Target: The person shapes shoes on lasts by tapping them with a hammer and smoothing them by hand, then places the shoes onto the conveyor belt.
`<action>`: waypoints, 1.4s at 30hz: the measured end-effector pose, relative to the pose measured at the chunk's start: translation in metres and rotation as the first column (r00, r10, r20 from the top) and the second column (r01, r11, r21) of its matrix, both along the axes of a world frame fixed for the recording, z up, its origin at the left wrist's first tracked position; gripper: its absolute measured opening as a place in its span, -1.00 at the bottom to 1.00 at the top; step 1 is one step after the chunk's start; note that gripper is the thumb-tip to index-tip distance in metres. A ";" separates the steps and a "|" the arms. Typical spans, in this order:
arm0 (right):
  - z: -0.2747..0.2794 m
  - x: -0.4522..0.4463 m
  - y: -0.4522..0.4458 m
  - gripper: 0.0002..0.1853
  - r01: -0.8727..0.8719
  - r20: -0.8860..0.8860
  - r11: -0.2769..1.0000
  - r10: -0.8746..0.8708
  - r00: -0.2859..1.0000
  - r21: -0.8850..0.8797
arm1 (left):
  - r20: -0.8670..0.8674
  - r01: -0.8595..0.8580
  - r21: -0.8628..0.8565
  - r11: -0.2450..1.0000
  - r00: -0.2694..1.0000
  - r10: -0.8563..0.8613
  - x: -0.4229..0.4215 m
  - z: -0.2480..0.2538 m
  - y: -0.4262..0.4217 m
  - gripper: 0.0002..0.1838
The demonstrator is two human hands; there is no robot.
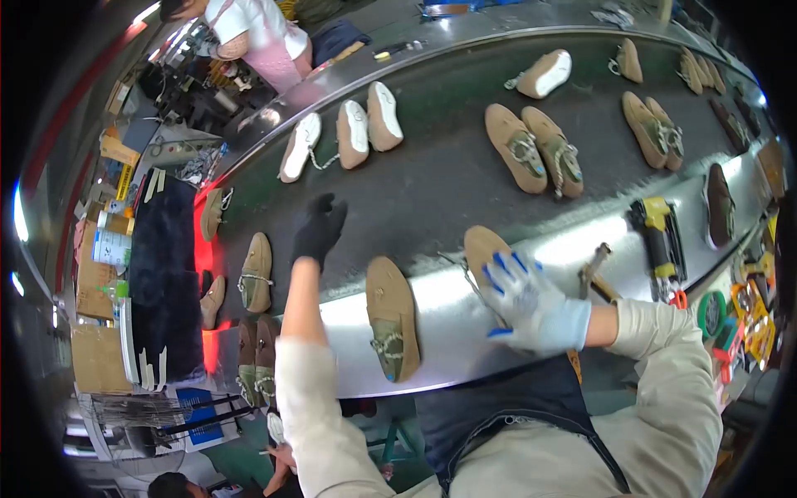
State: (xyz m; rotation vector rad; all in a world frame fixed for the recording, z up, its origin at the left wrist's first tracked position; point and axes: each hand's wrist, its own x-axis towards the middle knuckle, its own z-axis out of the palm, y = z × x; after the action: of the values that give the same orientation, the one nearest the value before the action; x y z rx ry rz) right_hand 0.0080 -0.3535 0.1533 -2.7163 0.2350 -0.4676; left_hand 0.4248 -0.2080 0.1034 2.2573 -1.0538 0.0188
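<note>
My left hand (320, 229), in a black glove, hovers over the dark belt with its fingers apart, loosely curled and holding nothing. My right hand (531, 303), in a white glove with blue fingertips, grips a tan shoe (483, 246) and covers most of it. Beside that shoe, partly under the glove, shows a thin metal tool (457, 262); its kind is unclear. Between my hands a tan-and-green moccasin (390, 311) with a rope lace lies upright on the metal ledge (336, 328). Right of my right hand rests a hammer (596, 270).
Across the dark belt (423, 195) lie several shoes, among them a tan pair (531, 151) and white-soled shoes (353, 133). A black-and-yellow staple gun (658, 241) stands on the right ledge near a brown shoe (718, 207). Another person (261, 37) works beyond the belt.
</note>
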 end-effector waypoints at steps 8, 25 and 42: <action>-0.035 0.022 -0.006 -0.65 -0.246 0.152 0.946 0.217 0.964 0.210 | -0.229 -0.265 0.036 0.963 0.936 0.266 0.133 -0.109 -0.188 -0.09; 0.003 -0.034 0.021 -0.36 -0.179 0.135 -0.106 -0.334 0.933 0.978 | 0.046 -0.147 -0.299 0.943 0.985 0.168 -0.109 0.037 -0.047 -0.25; 0.048 -0.090 0.056 -0.49 -0.405 0.326 -0.173 -0.357 0.876 0.898 | 0.108 0.169 -0.213 0.962 0.983 -0.149 -0.433 -0.024 0.084 -0.32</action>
State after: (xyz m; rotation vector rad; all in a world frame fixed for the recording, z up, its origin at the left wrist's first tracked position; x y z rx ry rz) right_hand -0.0822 -0.2977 0.2011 -0.8138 0.2312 -0.5652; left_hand -0.0085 -0.1237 0.0795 1.9823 -1.2162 0.1654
